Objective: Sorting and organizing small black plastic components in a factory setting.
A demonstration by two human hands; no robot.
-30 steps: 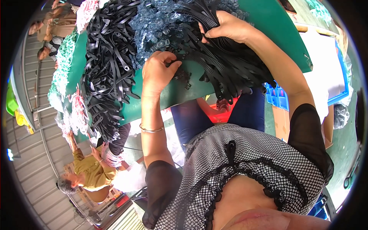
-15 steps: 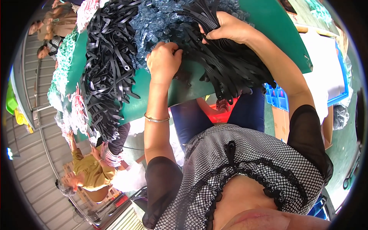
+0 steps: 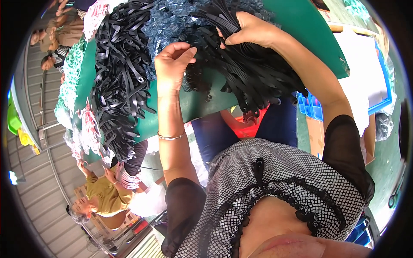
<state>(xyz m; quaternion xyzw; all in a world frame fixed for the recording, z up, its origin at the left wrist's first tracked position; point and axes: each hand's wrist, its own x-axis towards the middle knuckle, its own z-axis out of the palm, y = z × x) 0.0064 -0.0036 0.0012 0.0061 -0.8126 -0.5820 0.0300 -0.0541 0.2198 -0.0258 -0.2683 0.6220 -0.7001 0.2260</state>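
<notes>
So, the left hand (image 3: 170, 66) has its thumb and forefinger curled toward each other with the tips nearly meeting. Can't tell if a small bit is pinched in there; the gap's too dark. The right hand (image 3: 254, 32) is easier to read: its fingers are wrapped round a thick bundle of black ridged straps (image 3: 232, 28), thumb along the near side, grip well closed.

The relation that matters, I'd say: the gripped part of that bundle sits at about 2 o'clock from the left fingertips, near but not touching. Its long axis runs roughly 11 to 5, short ends up past the right hand, long tails fanning down toward 5 and over the near edge of the green counter (image 3: 305, 26). The right hand is the one on it; the left waits off to its 8 o'clock side, so the ridged ends are within an easy reach for it.

Further out from the left fingertips: a heap of see-through blue plastic pieces (image 3: 165, 28) at 11 o'clock, a few small dark bits (image 3: 200, 81) just below at 5 to 6, too shadowy to name, and a big loose pile of black straps (image 3: 120, 64) at 8 to 9. Past that, a pale green tangle (image 3: 70, 88) lies along the far left, and a co-worker in a mustard top (image 3: 109, 195) sits at about 7.
</notes>
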